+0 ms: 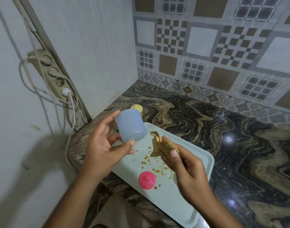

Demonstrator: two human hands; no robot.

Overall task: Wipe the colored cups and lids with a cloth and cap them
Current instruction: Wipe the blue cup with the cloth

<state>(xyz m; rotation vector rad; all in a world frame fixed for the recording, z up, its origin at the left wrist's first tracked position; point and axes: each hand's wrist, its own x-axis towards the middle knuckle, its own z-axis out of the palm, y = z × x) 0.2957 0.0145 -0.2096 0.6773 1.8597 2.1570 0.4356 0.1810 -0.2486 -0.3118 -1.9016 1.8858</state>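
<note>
While the left hand (pixel 101 145) curls its fingers and thumb round one smooth, translucent blue cup (pixel 131 124), tilted above the tray's far corner, the right hand (pixel 190 170) pinches one crumpled, brown-stained cloth (pixel 157 145) just beside it. Below lies one pale rectangular tray (pixel 182 203), speckled with yellow-brown spots, bearing one round pink knobbed lid (pixel 147 180). One yellow cup (pixel 137 107) stands behind on the swirled stone-patterned counter (pixel 206 120).

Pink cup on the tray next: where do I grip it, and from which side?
Grip the pink cup round its sides, below the lid, coming from above on the near side. It stands upright by the tray's near edge; the lid's knob looks too small for a sure hold.
</note>
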